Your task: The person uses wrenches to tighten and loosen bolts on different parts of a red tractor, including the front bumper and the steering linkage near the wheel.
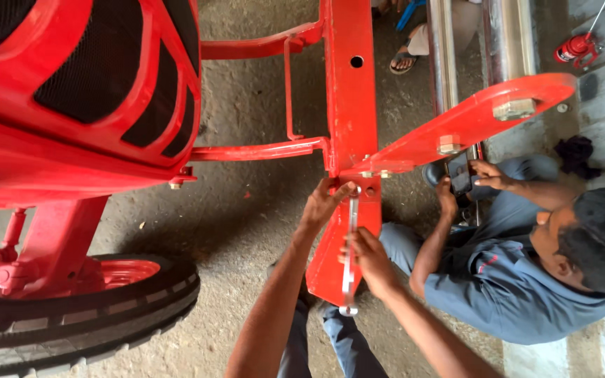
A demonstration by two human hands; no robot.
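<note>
Long silver spanner (pixel 350 252) upright against the lower red bracket plate (pixel 330 269), head up near the bolts under the red frame post (pixel 350 84). Right hand (pixel 369 260) closed around the spanner's shaft. Left hand (pixel 325 201) pressed to the bracket's top edge, fingers curled beside the spanner head, gripping nothing clearly. Beside these, a crouching co-worker in a grey shirt (pixel 498 280) holding a phone (pixel 460 173). Further left, a red tractor grille (pixel 92 77) above a black tyre (pixel 85 318) on the concrete floor (pixel 246 231).
</note>
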